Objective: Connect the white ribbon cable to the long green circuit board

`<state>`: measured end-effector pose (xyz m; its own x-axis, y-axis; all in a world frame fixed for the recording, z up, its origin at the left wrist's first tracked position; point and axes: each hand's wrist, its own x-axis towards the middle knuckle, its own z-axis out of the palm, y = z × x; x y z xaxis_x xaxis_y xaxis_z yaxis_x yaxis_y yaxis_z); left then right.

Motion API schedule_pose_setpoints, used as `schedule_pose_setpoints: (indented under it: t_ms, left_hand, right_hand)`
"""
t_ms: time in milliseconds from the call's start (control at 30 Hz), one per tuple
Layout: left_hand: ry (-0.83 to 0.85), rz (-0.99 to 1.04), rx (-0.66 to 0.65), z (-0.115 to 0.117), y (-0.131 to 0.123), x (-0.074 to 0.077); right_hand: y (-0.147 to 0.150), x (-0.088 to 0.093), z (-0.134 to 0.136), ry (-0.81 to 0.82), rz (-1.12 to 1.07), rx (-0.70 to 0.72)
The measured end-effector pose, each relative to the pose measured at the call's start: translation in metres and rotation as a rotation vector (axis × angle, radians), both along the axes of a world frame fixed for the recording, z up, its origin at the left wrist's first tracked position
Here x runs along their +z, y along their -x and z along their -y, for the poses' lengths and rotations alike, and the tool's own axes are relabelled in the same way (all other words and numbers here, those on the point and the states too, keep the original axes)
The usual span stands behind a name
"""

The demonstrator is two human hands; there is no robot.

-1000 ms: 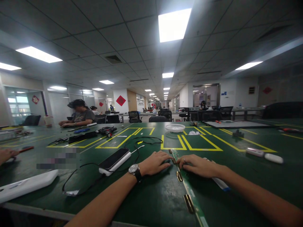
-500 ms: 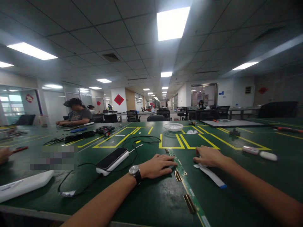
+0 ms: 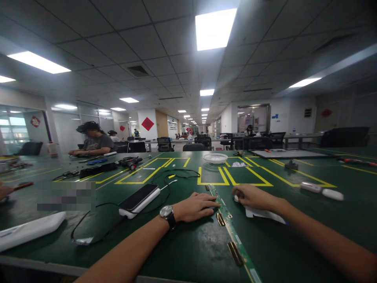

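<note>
My left hand [image 3: 196, 207], with a wristwatch [image 3: 167, 212] at its wrist, lies with fingers stretched out. Its fingertips rest on the far part of a long, narrow green circuit board [image 3: 234, 232]. Copper-coloured flex tabs [image 3: 235, 252] stick out from the board's left edge. Right of the board, my right hand [image 3: 252, 197] is closed in a pinch. A bit of white shows at its fingertips, and a white flat ribbon cable [image 3: 266, 214] extends beneath the hand. The cable's blue end is mostly hidden by my forearm.
A phone [image 3: 140, 196] sits on a white power bank with black cords to the left. A white basket [image 3: 215, 158] stands beyond the board. A white and pink object [image 3: 311, 187] lies at right. Another person [image 3: 96, 139] sits at far left; a person's hand [image 3: 5, 192] shows nearer.
My right hand has moved slightly left toward the board and pinches more tightly. The ribbon cable has shifted and turned, its blue end now mostly behind my forearm. My left hand stays put.
</note>
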<state>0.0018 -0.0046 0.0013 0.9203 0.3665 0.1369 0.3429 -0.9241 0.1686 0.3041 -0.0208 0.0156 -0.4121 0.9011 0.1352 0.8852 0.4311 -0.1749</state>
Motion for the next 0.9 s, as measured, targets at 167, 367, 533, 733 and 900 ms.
schedule_pose_setpoints:
  t_ms: [167,367,533,733,900]
  left_hand:
    - [-0.002,0.006,-0.002,0.000,-0.001,0.000]
    - [0.007,0.011,-0.001,-0.001,0.000,0.000]
    - [0.005,0.007,-0.007,-0.003,0.001,-0.002]
    - [-0.001,0.010,-0.005,-0.003,0.000,-0.002]
    - [-0.003,0.005,-0.003,-0.002,0.000,-0.001]
  right_hand:
    - [0.016,-0.004,0.003,-0.007,-0.120,0.104]
    - [0.024,-0.009,0.004,-0.035,-0.151,0.114]
    - [0.031,-0.011,0.007,-0.081,-0.129,0.123]
    - [0.032,-0.009,0.010,-0.084,-0.118,0.147]
    - [0.031,-0.009,0.010,-0.076,-0.116,0.145]
